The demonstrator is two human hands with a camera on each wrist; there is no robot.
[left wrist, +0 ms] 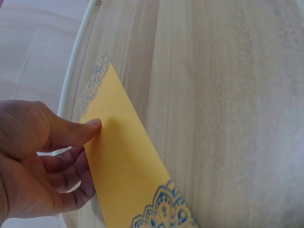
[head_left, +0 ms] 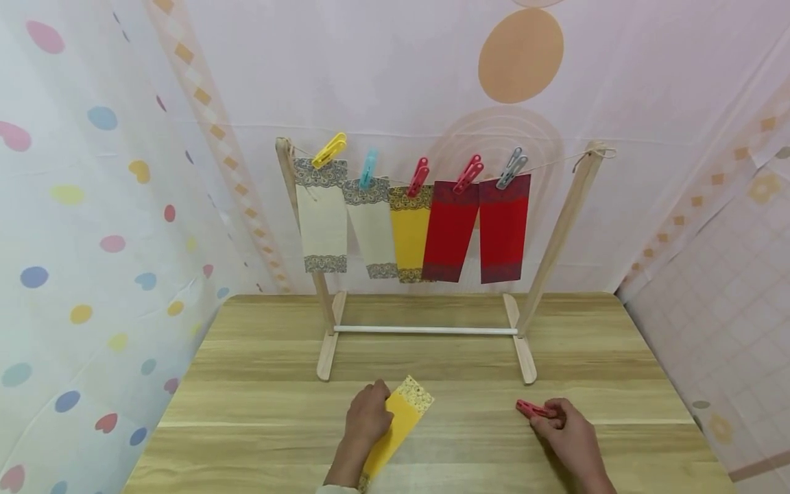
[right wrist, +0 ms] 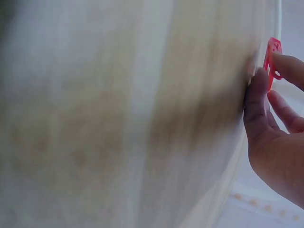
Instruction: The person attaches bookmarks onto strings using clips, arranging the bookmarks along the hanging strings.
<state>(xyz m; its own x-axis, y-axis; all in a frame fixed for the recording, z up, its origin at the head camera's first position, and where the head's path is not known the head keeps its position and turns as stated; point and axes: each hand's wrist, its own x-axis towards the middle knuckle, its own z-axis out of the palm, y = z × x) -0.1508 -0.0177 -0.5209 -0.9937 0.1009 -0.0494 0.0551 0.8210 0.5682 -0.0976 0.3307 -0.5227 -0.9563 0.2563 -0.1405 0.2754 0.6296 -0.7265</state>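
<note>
My left hand (head_left: pixel 368 415) pinches a yellow paper envelope (head_left: pixel 398 429) by its long edge, low over the wooden table. In the left wrist view the thumb lies on the face of the envelope (left wrist: pixel 126 156), with the other fingers behind it; blue patterned bands cross both ends. Off to the right, my right hand (head_left: pixel 570 436) pinches a red clothespin (head_left: pixel 532 409) between thumb and fingers. The right wrist view shows this clothespin (right wrist: pixel 273 59) at the fingertips, while the tabletop there is blurred.
Behind the hands stands a wooden rack (head_left: pixel 564 233) with a string across its posts. Clothespins hold two cream envelopes (head_left: pixel 324 219), a yellow envelope (head_left: pixel 411 230) and two red envelopes (head_left: pixel 504 230) on it. A white rod (head_left: pixel 426 330) joins the rack's feet on the table (head_left: pixel 259 391).
</note>
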